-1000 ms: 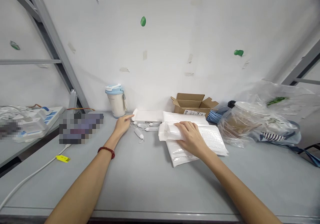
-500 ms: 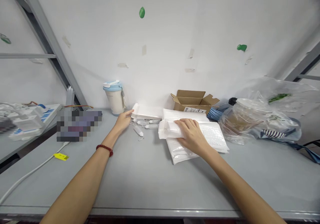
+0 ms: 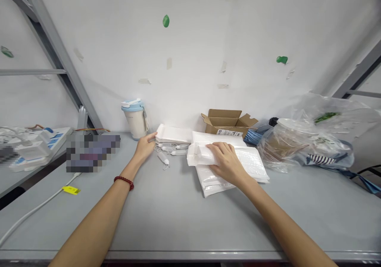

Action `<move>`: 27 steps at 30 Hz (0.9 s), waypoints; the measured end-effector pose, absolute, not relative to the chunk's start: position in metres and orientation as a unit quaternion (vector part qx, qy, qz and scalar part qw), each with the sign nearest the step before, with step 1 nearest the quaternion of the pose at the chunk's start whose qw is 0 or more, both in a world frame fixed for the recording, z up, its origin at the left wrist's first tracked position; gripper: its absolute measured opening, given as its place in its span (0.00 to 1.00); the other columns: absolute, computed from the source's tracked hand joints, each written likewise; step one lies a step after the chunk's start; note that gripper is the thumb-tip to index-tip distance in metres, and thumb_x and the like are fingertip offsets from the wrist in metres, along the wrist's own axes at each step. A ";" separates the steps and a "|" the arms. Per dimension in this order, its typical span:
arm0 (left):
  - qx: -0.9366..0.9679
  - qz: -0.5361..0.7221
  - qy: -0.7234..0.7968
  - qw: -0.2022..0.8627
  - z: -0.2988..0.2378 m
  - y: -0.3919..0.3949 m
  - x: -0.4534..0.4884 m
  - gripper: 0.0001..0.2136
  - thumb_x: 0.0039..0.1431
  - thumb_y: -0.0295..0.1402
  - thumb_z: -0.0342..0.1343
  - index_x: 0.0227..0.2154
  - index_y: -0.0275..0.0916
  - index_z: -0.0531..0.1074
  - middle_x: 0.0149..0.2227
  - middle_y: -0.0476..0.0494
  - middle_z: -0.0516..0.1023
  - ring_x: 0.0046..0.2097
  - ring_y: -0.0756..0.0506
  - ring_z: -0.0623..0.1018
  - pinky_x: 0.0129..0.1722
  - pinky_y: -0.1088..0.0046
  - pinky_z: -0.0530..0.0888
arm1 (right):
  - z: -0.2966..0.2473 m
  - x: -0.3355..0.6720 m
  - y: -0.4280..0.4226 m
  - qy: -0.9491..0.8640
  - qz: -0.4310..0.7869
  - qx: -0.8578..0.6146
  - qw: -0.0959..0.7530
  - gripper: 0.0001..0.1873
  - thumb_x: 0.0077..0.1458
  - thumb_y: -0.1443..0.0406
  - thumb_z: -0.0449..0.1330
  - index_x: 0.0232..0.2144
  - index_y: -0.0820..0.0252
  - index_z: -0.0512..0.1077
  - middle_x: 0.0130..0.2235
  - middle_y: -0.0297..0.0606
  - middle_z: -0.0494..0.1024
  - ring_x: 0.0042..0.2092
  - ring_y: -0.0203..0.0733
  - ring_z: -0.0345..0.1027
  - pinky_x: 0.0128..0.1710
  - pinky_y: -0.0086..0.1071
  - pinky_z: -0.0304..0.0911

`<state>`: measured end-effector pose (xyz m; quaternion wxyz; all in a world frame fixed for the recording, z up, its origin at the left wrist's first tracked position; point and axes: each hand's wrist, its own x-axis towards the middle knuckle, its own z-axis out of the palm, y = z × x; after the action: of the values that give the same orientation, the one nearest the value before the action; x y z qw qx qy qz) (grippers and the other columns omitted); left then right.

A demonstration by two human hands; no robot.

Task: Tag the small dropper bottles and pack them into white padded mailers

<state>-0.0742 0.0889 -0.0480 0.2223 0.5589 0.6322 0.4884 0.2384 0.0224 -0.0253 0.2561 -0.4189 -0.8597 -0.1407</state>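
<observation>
My left hand, with a red bead bracelet on its wrist, is closed on the left end of a stack of flat white paper pieces near the wall. My right hand lies over a white bubble mailer, its fingers bent around the upper part and the thumb partly hidden. More white bubble mailers are spread beneath it. Between the two hands, several small whitish translucent pieces with thin loops rest on the grey table.
A cream cup with a blue lid stands by the left hand. Behind the mailers sits an open cardboard box. Plastic bags with contents fill the right. At left are a pixelated object, a white cable and a power strip.
The view has shifted slightly, so everything sits a little lower and further left. Both hands keep the same places on the white stack and the mailer.
</observation>
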 end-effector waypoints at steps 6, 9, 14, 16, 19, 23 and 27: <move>0.631 0.464 0.618 0.064 -0.027 0.061 -0.044 0.18 0.53 0.29 0.48 0.47 0.34 0.72 0.47 0.39 0.77 0.46 0.41 0.75 0.46 0.66 0.70 | -0.019 0.243 0.023 -0.854 -0.133 -0.403 0.300 0.26 0.45 0.70 0.57 0.49 0.61 0.62 0.46 0.47 0.67 0.49 0.52 0.59 0.48 0.43 0.53; 0.639 0.515 0.565 0.078 -0.015 0.040 -0.017 0.14 0.57 0.37 0.50 0.39 0.35 0.74 0.39 0.41 0.79 0.36 0.46 0.75 0.36 0.72 0.71 | -0.019 0.245 0.025 -0.846 -0.145 -0.404 0.315 0.26 0.45 0.71 0.57 0.49 0.60 0.62 0.46 0.47 0.67 0.49 0.52 0.59 0.48 0.43 0.54; 0.700 0.498 0.492 0.139 -0.014 0.015 0.022 0.12 0.54 0.41 0.54 0.36 0.38 0.72 0.33 0.45 0.76 0.34 0.48 0.73 0.32 0.73 0.69 | -0.023 0.244 0.028 -0.846 -0.170 -0.401 0.309 0.26 0.44 0.72 0.56 0.49 0.60 0.63 0.46 0.47 0.68 0.48 0.51 0.60 0.47 0.43 0.54; 0.694 0.479 0.494 0.211 -0.020 0.012 0.032 0.15 0.52 0.43 0.57 0.38 0.37 0.72 0.33 0.45 0.76 0.33 0.48 0.73 0.30 0.73 0.69 | -0.023 0.244 0.028 -0.849 -0.183 -0.386 0.309 0.25 0.44 0.73 0.56 0.48 0.61 0.63 0.45 0.47 0.68 0.47 0.51 0.60 0.46 0.42 0.54; 0.662 0.460 0.483 0.342 -0.028 0.013 0.039 0.15 0.51 0.43 0.57 0.36 0.37 0.71 0.28 0.47 0.74 0.27 0.49 0.72 0.25 0.74 0.68 | -0.023 0.242 0.026 -0.860 -0.199 -0.357 0.306 0.24 0.45 0.74 0.55 0.47 0.60 0.65 0.44 0.46 0.69 0.46 0.49 0.61 0.46 0.42 0.53; 0.640 0.459 0.470 0.398 -0.025 0.013 0.036 0.14 0.48 0.42 0.60 0.29 0.36 0.70 0.24 0.50 0.72 0.24 0.51 0.68 0.22 0.76 0.65 | -0.022 0.239 0.024 -0.865 -0.196 -0.337 0.315 0.22 0.47 0.74 0.55 0.46 0.58 0.66 0.43 0.45 0.69 0.45 0.47 0.61 0.45 0.41 0.54; 0.656 0.446 0.471 0.386 -0.017 0.016 0.028 0.14 0.51 0.44 0.56 0.27 0.36 0.71 0.25 0.49 0.74 0.26 0.50 0.70 0.25 0.75 0.67 | -0.021 0.240 0.024 -0.855 -0.194 -0.341 0.339 0.22 0.48 0.73 0.54 0.47 0.58 0.66 0.43 0.44 0.69 0.45 0.47 0.61 0.45 0.41 0.55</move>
<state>0.0277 0.0157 -0.0165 0.3860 0.6556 0.4712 0.4463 0.2405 0.0241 -0.0211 0.3392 -0.3409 -0.8551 -0.1936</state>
